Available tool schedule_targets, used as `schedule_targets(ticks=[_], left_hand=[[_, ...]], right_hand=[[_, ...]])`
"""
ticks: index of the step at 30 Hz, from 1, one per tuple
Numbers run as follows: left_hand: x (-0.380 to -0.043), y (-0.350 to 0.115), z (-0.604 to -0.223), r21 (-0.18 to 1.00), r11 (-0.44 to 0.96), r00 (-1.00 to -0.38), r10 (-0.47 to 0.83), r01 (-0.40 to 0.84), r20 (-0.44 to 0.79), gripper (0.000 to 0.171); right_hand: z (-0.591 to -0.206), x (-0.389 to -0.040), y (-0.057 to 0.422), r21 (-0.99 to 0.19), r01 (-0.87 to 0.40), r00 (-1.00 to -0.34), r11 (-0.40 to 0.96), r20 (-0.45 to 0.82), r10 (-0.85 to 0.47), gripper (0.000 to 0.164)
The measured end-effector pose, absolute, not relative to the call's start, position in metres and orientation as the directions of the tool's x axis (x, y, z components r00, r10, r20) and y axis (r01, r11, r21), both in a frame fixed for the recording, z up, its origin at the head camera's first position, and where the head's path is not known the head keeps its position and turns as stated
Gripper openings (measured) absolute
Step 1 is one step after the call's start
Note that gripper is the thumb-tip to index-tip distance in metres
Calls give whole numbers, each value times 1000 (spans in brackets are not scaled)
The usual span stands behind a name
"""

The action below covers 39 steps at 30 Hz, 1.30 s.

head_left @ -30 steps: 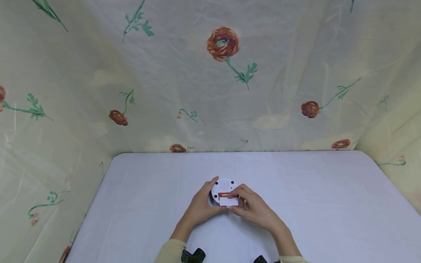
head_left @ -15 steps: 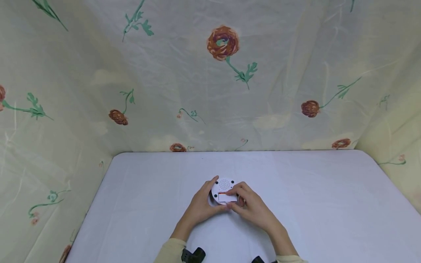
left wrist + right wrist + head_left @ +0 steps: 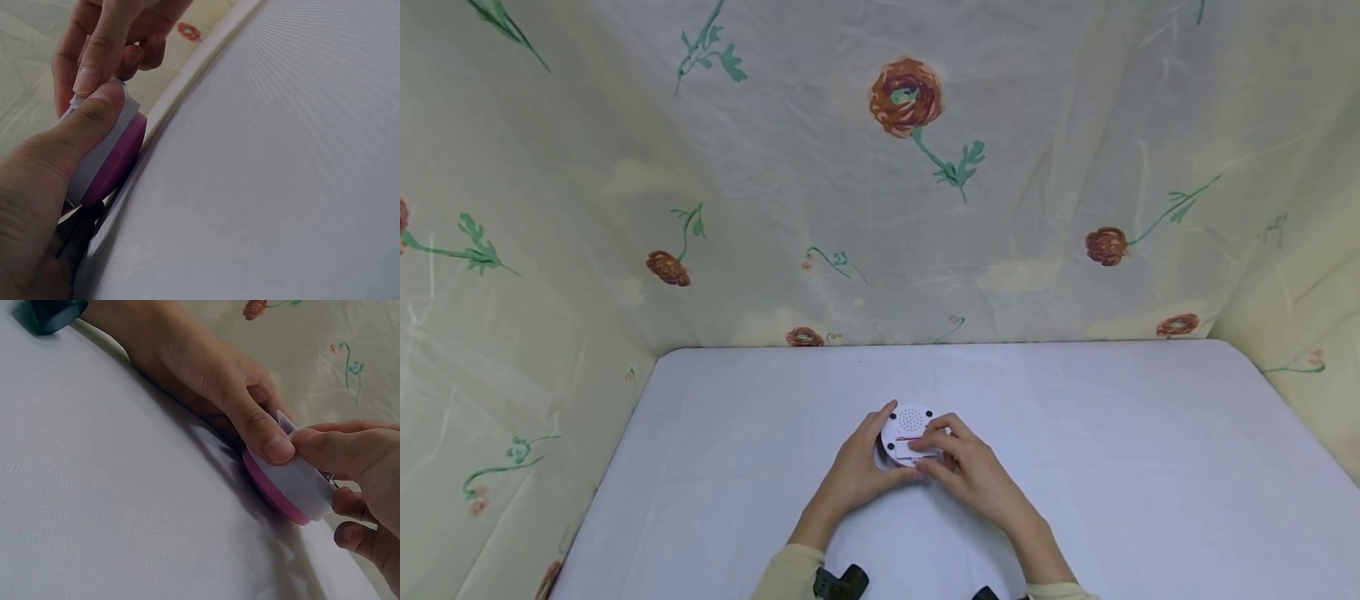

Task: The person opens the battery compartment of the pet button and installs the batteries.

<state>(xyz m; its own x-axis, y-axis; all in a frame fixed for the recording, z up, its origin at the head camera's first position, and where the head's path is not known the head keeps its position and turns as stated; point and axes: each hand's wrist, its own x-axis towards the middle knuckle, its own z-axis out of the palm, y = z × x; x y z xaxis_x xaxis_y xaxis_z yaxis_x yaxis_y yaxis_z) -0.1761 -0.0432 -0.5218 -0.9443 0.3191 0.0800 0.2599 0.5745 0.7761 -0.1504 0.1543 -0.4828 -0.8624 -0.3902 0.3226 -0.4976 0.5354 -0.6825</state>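
Note:
A round white device (image 3: 912,419) lies back up, with speaker holes and small black feet. My left hand (image 3: 860,460) grips it round the left side, thumb along the near edge. In the right wrist view its underside shows a pink band (image 3: 275,492). My right hand (image 3: 976,468) pinches a white battery cover (image 3: 903,452) between thumb and index finger, over the battery compartment. One edge of the cover stands up slightly in the right wrist view. A thin red strip of battery shows above the cover; the rest of the compartment is hidden.
The device is close over a table (image 3: 737,417) with a white cloth. Flower-printed curtains (image 3: 1000,275) hang behind it and at both sides. A dark wrist camera (image 3: 842,582) sits by the left sleeve.
The cover has moved away from me over the compartment and now lies flatter, hiding most of the batteries. My right index finger has shifted left across it; my left hand stays in place.

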Motion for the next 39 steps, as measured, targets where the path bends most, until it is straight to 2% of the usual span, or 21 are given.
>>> schedule_targets(ticks=[10, 18, 25, 28, 34, 39], left_hand=[[-176, -42, -521, 781, 571, -946, 315, 252, 74, 104], [-176, -41, -520, 781, 566, -943, 320, 264, 87, 104], [-175, -43, -520, 786, 557, -942, 322, 269, 95, 104], [-176, -43, -521, 784, 557, -942, 319, 274, 102, 103], [-176, -43, -522, 776, 570, -945, 312, 270, 100, 104], [-176, -43, -521, 776, 571, -945, 313, 267, 95, 105]], right_hand=[[-484, -151, 152, -670, -472, -879, 573, 308, -365, 20], [-487, -151, 151, -647, -487, -873, 587, 360, -328, 18], [-489, -150, 148, -678, -458, -889, 575, 348, -297, 20], [-490, -150, 147, -705, -418, -908, 573, 310, -281, 31], [-489, -150, 147, -829, -226, -965, 512, 119, -234, 71], [-492, -151, 148, -871, -119, -978, 477, 20, -208, 79]])
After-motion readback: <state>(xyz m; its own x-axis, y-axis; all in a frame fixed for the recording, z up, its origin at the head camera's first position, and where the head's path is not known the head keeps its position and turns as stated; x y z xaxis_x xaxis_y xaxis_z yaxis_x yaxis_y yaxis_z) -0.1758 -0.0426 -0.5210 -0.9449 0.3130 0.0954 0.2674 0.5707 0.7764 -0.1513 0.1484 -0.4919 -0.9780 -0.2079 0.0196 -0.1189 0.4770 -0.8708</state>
